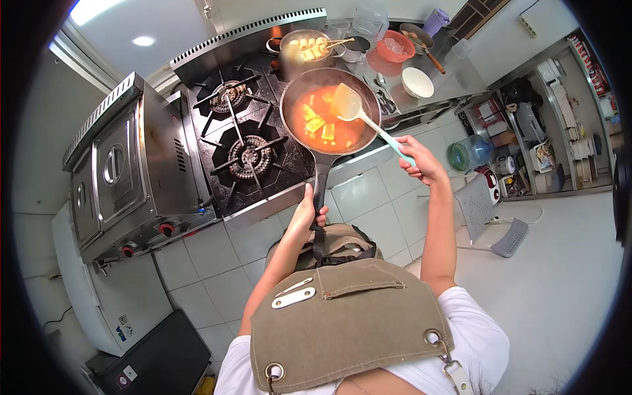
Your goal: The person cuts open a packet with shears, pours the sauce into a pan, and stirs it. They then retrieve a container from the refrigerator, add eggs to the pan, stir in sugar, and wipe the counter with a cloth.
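A dark frying pan [287,125] sits over the right side of the stove, holding orange-red sauce [339,139] with several yellowish pieces. My left hand [309,212] is wrapped round the pan's black handle [322,174]. In my right hand [422,160] is the mint-green handle of a ladle-like spatula [388,138]. The spatula's pale, broad head [346,103] rests in the pan at the upper right of the sauce. Behind the frying pan, a smaller pan [307,46] contains skewered food, with its sticks pointing right.
Two bare burners [250,157] lie left of the pan. On the right counter are a white bowl [417,83], a red-orange bowl [395,46], utensils [384,92] and a wooden-handled pan [417,37]. A steel oven [125,164] stands left; shelves [553,118] stand right.
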Available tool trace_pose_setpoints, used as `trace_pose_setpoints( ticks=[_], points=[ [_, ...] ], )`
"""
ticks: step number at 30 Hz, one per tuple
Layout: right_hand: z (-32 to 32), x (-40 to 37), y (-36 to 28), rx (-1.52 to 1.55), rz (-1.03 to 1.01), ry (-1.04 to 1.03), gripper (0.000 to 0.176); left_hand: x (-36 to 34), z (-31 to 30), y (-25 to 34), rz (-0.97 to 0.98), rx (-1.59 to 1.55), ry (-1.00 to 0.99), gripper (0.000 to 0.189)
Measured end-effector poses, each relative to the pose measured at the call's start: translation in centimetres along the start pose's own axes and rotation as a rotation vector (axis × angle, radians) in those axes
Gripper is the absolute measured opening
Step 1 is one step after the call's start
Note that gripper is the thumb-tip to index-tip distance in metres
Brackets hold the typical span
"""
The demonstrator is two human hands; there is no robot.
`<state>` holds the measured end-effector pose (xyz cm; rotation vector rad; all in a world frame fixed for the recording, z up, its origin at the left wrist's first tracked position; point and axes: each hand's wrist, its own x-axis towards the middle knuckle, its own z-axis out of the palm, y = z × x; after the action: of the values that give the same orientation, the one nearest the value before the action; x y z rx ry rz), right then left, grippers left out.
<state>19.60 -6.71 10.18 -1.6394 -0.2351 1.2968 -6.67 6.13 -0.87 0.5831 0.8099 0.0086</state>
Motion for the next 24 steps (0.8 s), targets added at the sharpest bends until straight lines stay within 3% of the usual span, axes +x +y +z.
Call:
trace_pose_setpoints(
  ticks=[3,11,13,15,17,24],
  points=[
    [0.6,0.8,0.5,-0.127,0.017,0.103,0.022,0.0,0.1,0.1,-0.009,0.006,0.010,0.049],
    [4.3,3.0,1.6,-0.280,-0.029,0.125,0.020,0.1,0.0,0.0,-0.010,0.000,0.006,0.050],
    [4.4,4.3,1.7,-0.379,-0.300,0.318,0.020,-0.2,0.2,0.2,-0.005,0.016,0.012,0.051],
    [3.7,5.9,1.2,-0.480,-0.355,0.367,0.024,-0.4,0.5,0.5,-0.002,0.044,0.009,0.048],
    [4.8,5.7,-0.6,-0.830,-0.639,0.539,0.026,-0.2,0.3,0.3,-0.009,0.037,0.003,0.048],
    [9.3,9.2,-0.6,-1.005,-0.599,0.540,0.024,-0.3,0.2,0.4,0.015,0.039,-0.024,0.052]
  ],
)
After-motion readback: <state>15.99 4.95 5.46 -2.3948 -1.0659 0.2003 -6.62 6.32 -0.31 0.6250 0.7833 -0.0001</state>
